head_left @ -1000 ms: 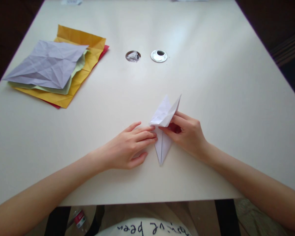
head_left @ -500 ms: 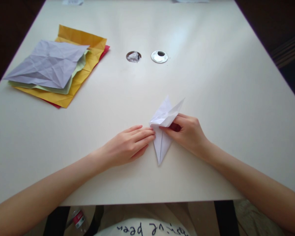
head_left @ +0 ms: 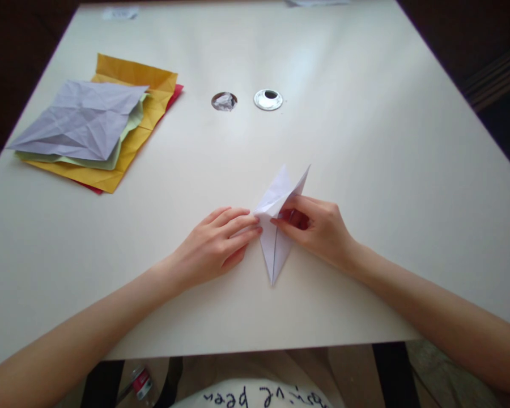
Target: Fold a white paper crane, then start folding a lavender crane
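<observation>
A folded white origami paper (head_left: 272, 243) lies on the white table, its narrow point toward me and two flaps rising at the far end. My left hand (head_left: 221, 238) rests flat beside it, fingers stretched out, the fingertips touching the paper's left edge. With thumb and fingers, my right hand (head_left: 314, 224) pinches the raised right flap at its lower edge. Part of that flap hides behind the right fingers. A dark crease line runs down the middle of the lower point.
To the far left lies a stack of creased sheets: lavender paper (head_left: 80, 122) on top, then pale green, yellow (head_left: 136, 147) and red. Two round holes, one with a metal ring (head_left: 260, 105), sit in the table (head_left: 365, 158). A bottle (head_left: 142, 385) stands below the front edge.
My right fingers have pushed the right flap a little leftward and more upright. The left hand stays against the paper's left edge. The whole view has shifted slightly.
</observation>
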### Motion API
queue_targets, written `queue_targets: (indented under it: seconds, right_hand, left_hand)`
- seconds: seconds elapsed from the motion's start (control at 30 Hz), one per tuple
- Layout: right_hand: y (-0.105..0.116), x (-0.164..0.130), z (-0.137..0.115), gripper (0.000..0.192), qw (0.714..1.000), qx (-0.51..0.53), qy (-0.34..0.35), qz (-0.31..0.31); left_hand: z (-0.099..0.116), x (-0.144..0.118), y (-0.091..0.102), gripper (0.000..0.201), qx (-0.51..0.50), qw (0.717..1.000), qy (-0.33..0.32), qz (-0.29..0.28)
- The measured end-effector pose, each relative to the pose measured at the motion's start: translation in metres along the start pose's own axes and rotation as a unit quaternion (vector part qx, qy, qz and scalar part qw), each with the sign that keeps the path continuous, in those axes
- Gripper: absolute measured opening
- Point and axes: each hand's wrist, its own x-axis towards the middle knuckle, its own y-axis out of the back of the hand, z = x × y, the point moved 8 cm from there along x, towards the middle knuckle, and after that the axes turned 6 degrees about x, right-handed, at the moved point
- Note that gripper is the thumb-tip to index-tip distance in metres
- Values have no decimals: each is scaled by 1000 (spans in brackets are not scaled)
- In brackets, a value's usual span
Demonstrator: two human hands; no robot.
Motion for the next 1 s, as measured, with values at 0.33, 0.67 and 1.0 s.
queue_targets:
  seconds: [0.33, 0.67, 1.0]
  right_hand:
    - [-2, 1, -4, 18, 999, 15, -14, -27]
    - [7, 10, -9, 41, 997, -33, -72, 25]
    - [5, 12, 2, 35, 993, 36, -114, 18]
  left_hand:
    - [3, 1, 0, 28, -1, 1000, -5, 1]
    - [11, 5, -1, 22, 26, 999, -20, 7]
    - [11, 5, -2, 21, 28, 999, -20, 8]
